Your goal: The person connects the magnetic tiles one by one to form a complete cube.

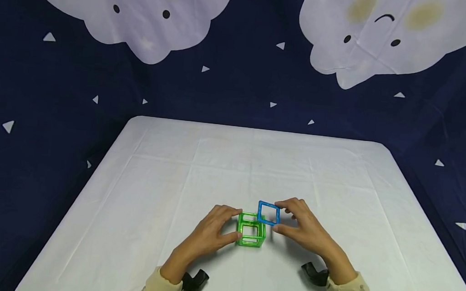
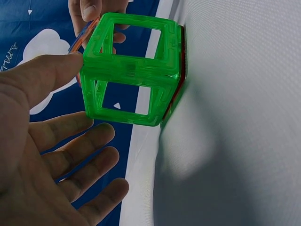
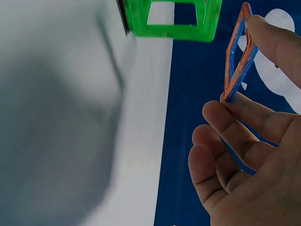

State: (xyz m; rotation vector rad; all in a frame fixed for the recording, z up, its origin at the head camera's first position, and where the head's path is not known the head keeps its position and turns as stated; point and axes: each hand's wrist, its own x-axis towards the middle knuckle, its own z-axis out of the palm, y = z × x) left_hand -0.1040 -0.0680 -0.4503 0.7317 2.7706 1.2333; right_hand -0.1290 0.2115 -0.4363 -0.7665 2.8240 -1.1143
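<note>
A green open-framed cube of magnetic tiles (image 1: pixel 250 223) stands on the white table. My left hand (image 1: pixel 210 230) pinches its left side by the corners, between thumb and index finger; the other fingers (image 2: pixel 89 165) stay spread apart from it. A red edge (image 2: pixel 182 56) shows along the cube's underside in the left wrist view. Just right of the cube's top, my right hand (image 1: pixel 302 226) holds a blue square magnetic tile (image 1: pixel 259 210) by its edge between thumb and index finger. In the right wrist view this tile (image 3: pixel 245 61) is tilted, has an orange-looking face, and hangs apart from the cube.
The white-covered table (image 1: pixel 215 162) spreads around both hands. Behind it hangs a dark blue cloth (image 1: pixel 237 91) printed with white clouds and small triangles. Black curved bands (image 1: pixel 195 281) sit at both wrists, close above the table.
</note>
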